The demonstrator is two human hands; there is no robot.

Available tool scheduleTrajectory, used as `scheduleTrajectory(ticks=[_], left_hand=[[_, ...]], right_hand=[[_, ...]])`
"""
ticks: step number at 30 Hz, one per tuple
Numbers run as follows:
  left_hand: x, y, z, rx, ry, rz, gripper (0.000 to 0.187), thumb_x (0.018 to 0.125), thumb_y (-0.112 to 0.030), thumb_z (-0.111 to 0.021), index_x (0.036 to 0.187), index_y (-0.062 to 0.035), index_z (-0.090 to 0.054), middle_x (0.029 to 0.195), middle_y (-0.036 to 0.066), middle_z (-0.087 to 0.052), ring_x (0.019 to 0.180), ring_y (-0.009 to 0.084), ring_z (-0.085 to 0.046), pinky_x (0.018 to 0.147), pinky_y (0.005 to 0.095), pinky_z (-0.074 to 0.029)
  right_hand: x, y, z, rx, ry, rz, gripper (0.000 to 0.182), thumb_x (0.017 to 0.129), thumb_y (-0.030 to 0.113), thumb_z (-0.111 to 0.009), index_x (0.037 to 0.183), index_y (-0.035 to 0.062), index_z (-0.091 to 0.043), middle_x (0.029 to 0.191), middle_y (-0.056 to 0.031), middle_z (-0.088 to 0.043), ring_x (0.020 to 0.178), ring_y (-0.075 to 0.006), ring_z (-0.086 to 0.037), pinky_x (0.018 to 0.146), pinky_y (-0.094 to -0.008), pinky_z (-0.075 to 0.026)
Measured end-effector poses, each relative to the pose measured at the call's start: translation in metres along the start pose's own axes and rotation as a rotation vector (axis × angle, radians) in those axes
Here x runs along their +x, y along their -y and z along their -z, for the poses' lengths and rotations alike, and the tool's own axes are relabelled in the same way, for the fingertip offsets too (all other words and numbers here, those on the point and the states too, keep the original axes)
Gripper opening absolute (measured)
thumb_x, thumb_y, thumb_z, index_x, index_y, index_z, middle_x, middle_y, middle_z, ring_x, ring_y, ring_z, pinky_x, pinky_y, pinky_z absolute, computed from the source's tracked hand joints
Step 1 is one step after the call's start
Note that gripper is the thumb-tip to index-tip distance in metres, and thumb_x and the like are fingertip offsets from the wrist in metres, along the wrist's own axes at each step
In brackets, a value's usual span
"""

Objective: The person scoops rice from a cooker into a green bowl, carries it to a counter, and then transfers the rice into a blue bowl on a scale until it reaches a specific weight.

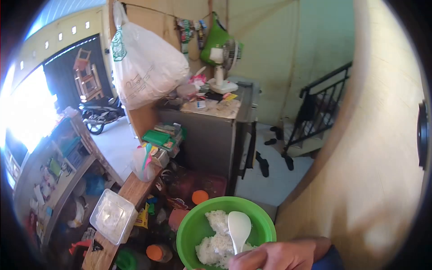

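Note:
A green plastic bowl is at the bottom centre, with clumps of white cooked rice in it. My right hand comes in from the lower right, its fingers closed round the handle of a white rice paddle. The paddle's broad blade points up and rests over the rice inside the bowl. Most of the handle is hidden behind my fingers. My left hand cannot be made out; the bowl's near edge runs out of the frame.
A clear plastic container with white contents stands on a wooden ledge to the left. Orange-lidded jars crowd the space beside the bowl. A white bag hangs above, near a fan. A wall bounds the right side.

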State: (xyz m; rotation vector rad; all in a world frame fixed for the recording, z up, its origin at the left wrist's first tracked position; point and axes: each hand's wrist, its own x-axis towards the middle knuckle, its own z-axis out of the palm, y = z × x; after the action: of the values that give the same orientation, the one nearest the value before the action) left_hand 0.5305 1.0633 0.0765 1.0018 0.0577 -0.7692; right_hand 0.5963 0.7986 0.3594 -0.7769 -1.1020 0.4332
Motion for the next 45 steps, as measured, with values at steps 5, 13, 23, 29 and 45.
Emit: scheduleTrajectory(ticks=[5, 13, 23, 29, 45], left_hand=[[0.057, -0.002, -0.033, -0.189, -0.164, -0.137, 0.058, 0.084, -0.017, -0.049, 0.138, 0.0003, -0.037, 0.135, 0.015, -0.048, 0.126, 0.0273, -0.046, 0.105, 0.0412, -0.036], [0.144, -0.014, -0.117, -0.484, -0.475, -0.431, 0.077, 0.071, -0.012, -0.056, 0.142, 0.0035, -0.031, 0.139, 0.019, -0.046, 0.128, 0.0318, -0.045, 0.111, 0.0423, -0.033], [0.154, -0.009, -0.166, -0.663, -0.836, -0.605, 0.075, 0.075, -0.013, -0.053, 0.143, 0.0028, -0.027, 0.143, 0.019, -0.040, 0.131, 0.0329, -0.041, 0.114, 0.0446, -0.030], [0.152, -0.014, -0.165, -0.712, -0.829, -0.793, 0.080, 0.073, -0.014, -0.053, 0.146, -0.0008, -0.022, 0.148, 0.018, -0.034, 0.136, 0.0337, -0.034, 0.116, 0.0477, -0.024], [0.166, -0.017, -0.131, -0.524, -0.986, -0.777, 0.076, 0.072, -0.022, -0.056, 0.143, -0.0066, -0.033, 0.142, 0.017, -0.041, 0.129, 0.0373, -0.043, 0.105, 0.0581, -0.038]], right_hand=[[0.010, 0.052, 0.100, -1.059, -0.181, -0.212, 0.013, 0.083, 0.009, -0.071, 0.095, 0.0044, -0.071, 0.103, -0.0165, -0.066, 0.083, -0.0225, -0.063, 0.076, -0.0349, -0.050], [-0.047, 0.036, 0.426, -1.379, -0.621, -0.094, 0.016, 0.081, 0.008, -0.065, 0.096, 0.0045, -0.070, 0.114, -0.0146, -0.062, 0.104, -0.0244, -0.059, 0.093, -0.0362, -0.044], [-0.070, -0.023, 0.490, -1.629, -0.577, -0.146, 0.026, 0.085, 0.014, -0.067, 0.110, 0.0047, -0.065, 0.117, -0.0122, -0.056, 0.112, -0.0300, -0.050, 0.096, -0.0396, -0.041], [-0.096, -0.010, 0.506, -1.667, -0.581, -0.109, 0.020, 0.089, 0.014, -0.064, 0.104, 0.0017, -0.067, 0.119, -0.0142, -0.056, 0.112, -0.0297, -0.051, 0.096, -0.0396, -0.042], [-0.257, 0.099, 0.606, -1.389, -1.321, 0.084, 0.036, 0.100, 0.025, -0.049, 0.109, -0.0052, -0.067, 0.118, -0.0118, -0.063, 0.113, -0.0183, -0.055, 0.099, -0.0292, -0.039]])
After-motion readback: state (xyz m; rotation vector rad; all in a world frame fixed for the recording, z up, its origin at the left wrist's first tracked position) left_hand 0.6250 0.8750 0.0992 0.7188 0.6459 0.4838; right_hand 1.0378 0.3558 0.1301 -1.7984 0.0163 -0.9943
